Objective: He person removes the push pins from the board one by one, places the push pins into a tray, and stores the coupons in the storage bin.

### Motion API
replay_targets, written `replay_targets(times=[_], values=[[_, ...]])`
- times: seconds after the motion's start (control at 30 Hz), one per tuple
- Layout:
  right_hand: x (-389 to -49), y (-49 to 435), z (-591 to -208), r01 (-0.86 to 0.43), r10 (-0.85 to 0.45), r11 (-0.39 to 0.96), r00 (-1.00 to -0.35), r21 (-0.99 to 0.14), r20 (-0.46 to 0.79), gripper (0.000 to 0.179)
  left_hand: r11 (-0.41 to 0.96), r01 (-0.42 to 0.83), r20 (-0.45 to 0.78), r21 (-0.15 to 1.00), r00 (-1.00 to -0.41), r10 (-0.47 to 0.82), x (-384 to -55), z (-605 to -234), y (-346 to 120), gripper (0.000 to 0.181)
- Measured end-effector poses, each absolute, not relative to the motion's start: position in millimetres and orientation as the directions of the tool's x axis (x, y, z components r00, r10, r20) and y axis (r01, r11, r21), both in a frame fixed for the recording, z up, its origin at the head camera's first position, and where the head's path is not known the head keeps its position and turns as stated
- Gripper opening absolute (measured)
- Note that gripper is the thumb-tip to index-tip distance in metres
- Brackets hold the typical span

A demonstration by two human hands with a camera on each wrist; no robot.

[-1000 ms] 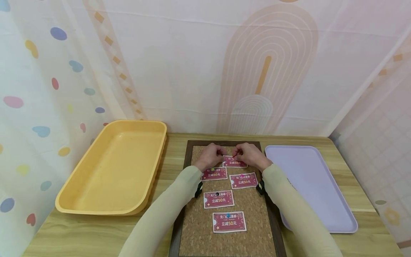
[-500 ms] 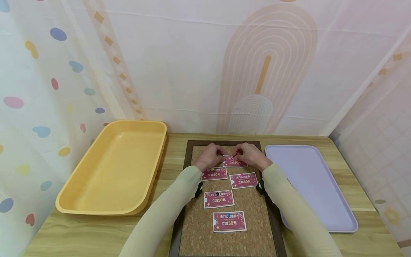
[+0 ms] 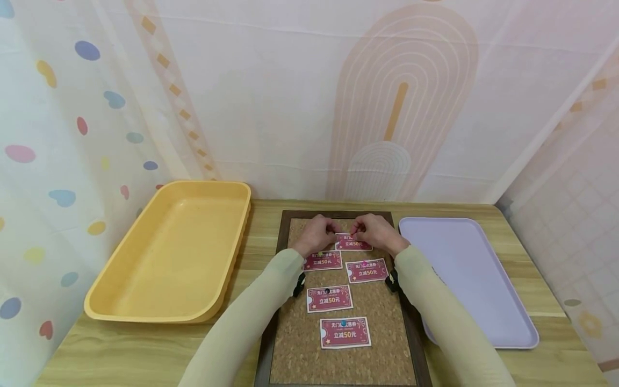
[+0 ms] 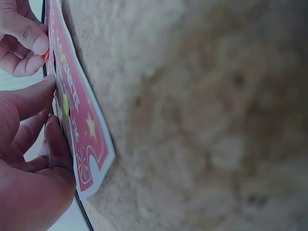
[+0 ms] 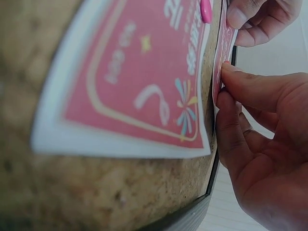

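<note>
Both hands are at the top coupon [image 3: 354, 245] on a framed corkboard [image 3: 297, 355]. My left hand [image 3: 316, 235] pinches that coupon's left edge between thumb and fingers. At its upper middle, my right hand [image 3: 376, 232] pinches a red push pin [image 4: 46, 56], pressed close to the paper; the fingers mostly hide it. Just below the left hand, another coupon [image 3: 323, 261] carries a yellow-green pin [image 4: 66, 105]. Under the right hand, a coupon [image 3: 367, 272] has a pink pin [image 5: 206, 10]. Two lower coupons bear a black pin [image 3: 327, 291] and a blue pin [image 3: 344, 323].
A deep yellow tray [image 3: 242, 236] stands left of the board on the wooden table [image 3: 546, 269]. To the right lies a shallow lilac tray [image 3: 474, 279], partly behind the right sleeve [image 3: 450, 312]. A patterned curtain [image 3: 275, 97] hangs behind the table.
The right hand's fingers have moved slightly down over the red pin, which shows less now. The left hand stays at the coupon's edge.
</note>
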State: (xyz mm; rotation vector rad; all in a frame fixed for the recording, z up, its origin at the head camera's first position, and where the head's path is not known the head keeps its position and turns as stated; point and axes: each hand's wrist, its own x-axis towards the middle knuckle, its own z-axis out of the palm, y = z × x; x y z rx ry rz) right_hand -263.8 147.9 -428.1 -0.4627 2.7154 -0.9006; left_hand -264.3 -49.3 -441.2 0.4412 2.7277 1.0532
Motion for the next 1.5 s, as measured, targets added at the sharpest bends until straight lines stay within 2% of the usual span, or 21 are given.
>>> replay_targets(times=[1.5], values=[[-264.4,148.0,-428.1,-0.237,-0.378,0.768,-0.918,-0.595,-0.123,0.005,0.699,0.258,-0.023,0.667,-0.931,0.365,-265.2,-442.4,-50.4,0.008]])
